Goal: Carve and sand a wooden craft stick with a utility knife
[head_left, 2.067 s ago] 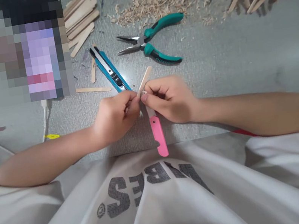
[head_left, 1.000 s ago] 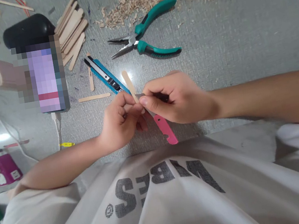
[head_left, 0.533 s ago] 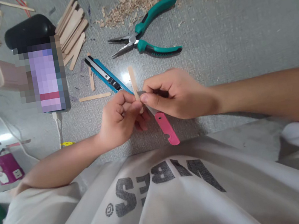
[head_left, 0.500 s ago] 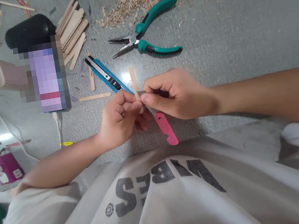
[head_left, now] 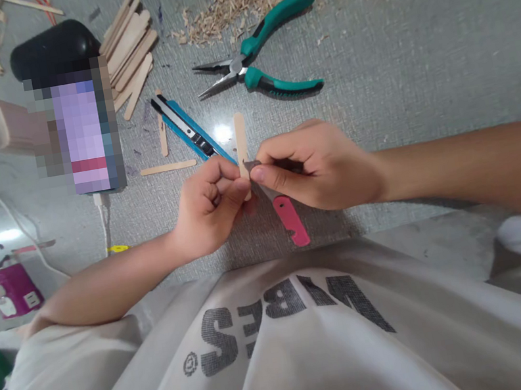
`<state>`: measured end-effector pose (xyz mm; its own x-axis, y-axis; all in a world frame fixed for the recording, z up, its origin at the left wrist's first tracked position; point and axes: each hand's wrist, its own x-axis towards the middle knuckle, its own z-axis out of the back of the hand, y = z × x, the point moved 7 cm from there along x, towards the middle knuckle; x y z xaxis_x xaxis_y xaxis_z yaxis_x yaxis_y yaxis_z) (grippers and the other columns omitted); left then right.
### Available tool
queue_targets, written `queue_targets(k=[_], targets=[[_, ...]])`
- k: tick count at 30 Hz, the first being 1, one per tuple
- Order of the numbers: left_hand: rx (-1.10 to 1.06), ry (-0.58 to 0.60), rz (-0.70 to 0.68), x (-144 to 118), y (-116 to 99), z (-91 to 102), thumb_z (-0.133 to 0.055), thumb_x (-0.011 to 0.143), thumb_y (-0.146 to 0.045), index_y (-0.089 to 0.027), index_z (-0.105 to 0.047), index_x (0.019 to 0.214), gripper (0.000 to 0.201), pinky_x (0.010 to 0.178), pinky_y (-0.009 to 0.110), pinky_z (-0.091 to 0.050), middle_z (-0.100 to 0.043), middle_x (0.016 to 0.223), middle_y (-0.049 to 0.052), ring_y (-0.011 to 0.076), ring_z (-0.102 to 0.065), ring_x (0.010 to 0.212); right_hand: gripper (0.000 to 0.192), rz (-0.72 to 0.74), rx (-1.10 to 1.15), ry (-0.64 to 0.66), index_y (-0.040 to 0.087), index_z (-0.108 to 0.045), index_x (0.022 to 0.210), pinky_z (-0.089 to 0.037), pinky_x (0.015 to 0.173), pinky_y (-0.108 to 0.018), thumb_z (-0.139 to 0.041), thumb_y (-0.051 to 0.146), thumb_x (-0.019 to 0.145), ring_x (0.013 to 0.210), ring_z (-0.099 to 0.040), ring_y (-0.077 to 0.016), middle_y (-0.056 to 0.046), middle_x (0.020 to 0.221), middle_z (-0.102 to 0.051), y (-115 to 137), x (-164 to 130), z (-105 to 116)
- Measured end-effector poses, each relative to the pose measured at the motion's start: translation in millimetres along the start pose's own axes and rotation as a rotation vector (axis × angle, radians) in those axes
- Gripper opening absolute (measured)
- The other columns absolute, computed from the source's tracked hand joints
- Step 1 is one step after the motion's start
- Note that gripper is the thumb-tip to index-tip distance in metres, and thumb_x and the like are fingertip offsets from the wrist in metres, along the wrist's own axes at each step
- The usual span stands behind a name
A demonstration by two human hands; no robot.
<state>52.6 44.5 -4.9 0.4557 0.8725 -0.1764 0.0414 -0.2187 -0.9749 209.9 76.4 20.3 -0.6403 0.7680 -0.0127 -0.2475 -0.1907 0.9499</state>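
Note:
A wooden craft stick (head_left: pixel 240 135) stands nearly upright between my hands, its lower end pinched by the thumb and fingers of my left hand (head_left: pixel 214 202). My right hand (head_left: pixel 316 169) is closed on the grey blade of a small knife with a pink handle (head_left: pixel 291 222). The blade's dark tip touches or nearly touches the stick's right side; the fingers hide much of the blade. The pink handle points down toward the white shirt. Just behind my left fingers lies a blue box cutter (head_left: pixel 186 127) on the grey table.
Green-handled needle-nose pliers (head_left: pixel 274 19) lie spread beyond my hands. Wood shavings (head_left: pixel 229 7) cover the far side. Craft sticks (head_left: pixel 130 44) are piled at upper left near a black case (head_left: pixel 54 50) and a blurred-out phone (head_left: pixel 83 131) on a white cable. A purple power adapter (head_left: pixel 19 288) sits left.
The craft stick, my right hand and the knife blade have shifted slightly right. The pink handle's lower end has swung up a little. The whole view has moved slightly too.

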Motion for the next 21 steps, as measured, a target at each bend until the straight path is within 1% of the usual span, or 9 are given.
queue_targets(k=[3, 7, 11, 13, 16, 21], targets=[[0.039, 0.004, -0.035, 0.8, -3.6, 1.8, -0.076, 0.115, -0.070, -0.026, -0.057, 0.097, 0.051, 0.044, 0.025, -0.036, -0.067, 0.065, -0.004, 0.0090, -0.048, 0.045, 0.050, 0.033, -0.018, 0.040, 0.028, -0.044, 0.074, -0.034, 0.063, -0.039, -0.066, 0.045, 0.116, 0.061, -0.036, -0.0155, 0.006, 0.061, -0.038, -2.3, 1.2, 2.6], [0.069, 0.024, -0.068, 2.5, -7.7, 2.6, -0.076, 0.117, -0.065, -0.025, -0.057, 0.094, 0.050, 0.045, 0.023, -0.033, -0.063, 0.064, -0.004, 0.0082, -0.047, 0.048, 0.051, 0.046, -0.031, 0.060, 0.028, -0.046, 0.075, -0.033, 0.063, -0.039, -0.067, 0.048, 0.116, 0.062, -0.038, -0.0158, 0.005, 0.061, -0.041, -4.9, 1.7, 5.5], [0.102, 0.007, -0.060, 2.9, -7.5, 3.1, -0.077, 0.115, -0.069, -0.024, -0.060, 0.092, 0.053, 0.047, 0.023, -0.035, -0.062, 0.064, -0.003, 0.0087, -0.048, 0.050, 0.054, 0.015, -0.028, 0.035, 0.029, -0.045, 0.075, -0.033, 0.062, -0.039, -0.066, 0.054, 0.118, 0.064, -0.041, -0.0170, 0.004, 0.061, -0.043, -6.7, 1.6, 6.9], [0.114, -0.012, -0.059, 2.3, -6.4, 3.4, -0.077, 0.114, -0.070, -0.024, -0.061, 0.093, 0.053, 0.046, 0.023, -0.035, -0.062, 0.064, -0.004, 0.0088, -0.048, 0.049, 0.053, 0.006, -0.018, 0.014, 0.029, -0.046, 0.075, -0.034, 0.062, -0.038, -0.066, 0.054, 0.118, 0.064, -0.042, -0.0170, 0.004, 0.061, -0.045, -6.8, 1.5, 7.4], [0.122, -0.024, -0.086, 1.2, -6.1, 3.3, -0.077, 0.116, -0.065, -0.024, -0.062, 0.094, 0.049, 0.046, 0.023, -0.032, -0.060, 0.063, -0.004, 0.0082, -0.046, 0.049, 0.051, 0.002, 0.000, -0.002, 0.028, -0.047, 0.076, -0.034, 0.061, -0.038, -0.066, 0.051, 0.118, 0.062, -0.041, -0.0159, 0.004, 0.063, -0.046, -6.5, 0.9, 7.0], [0.131, -0.008, -0.092, 0.3, -4.7, 3.9, -0.074, 0.118, -0.062, -0.023, -0.061, 0.094, 0.047, 0.046, 0.022, -0.029, -0.057, 0.064, -0.005, 0.0066, -0.041, 0.049, 0.053, 0.007, 0.021, 0.017, 0.028, -0.045, 0.073, -0.032, 0.061, -0.039, -0.067, 0.045, 0.118, 0.062, -0.037, -0.0157, 0.005, 0.062, -0.039, -6.3, 0.5, 5.7]])
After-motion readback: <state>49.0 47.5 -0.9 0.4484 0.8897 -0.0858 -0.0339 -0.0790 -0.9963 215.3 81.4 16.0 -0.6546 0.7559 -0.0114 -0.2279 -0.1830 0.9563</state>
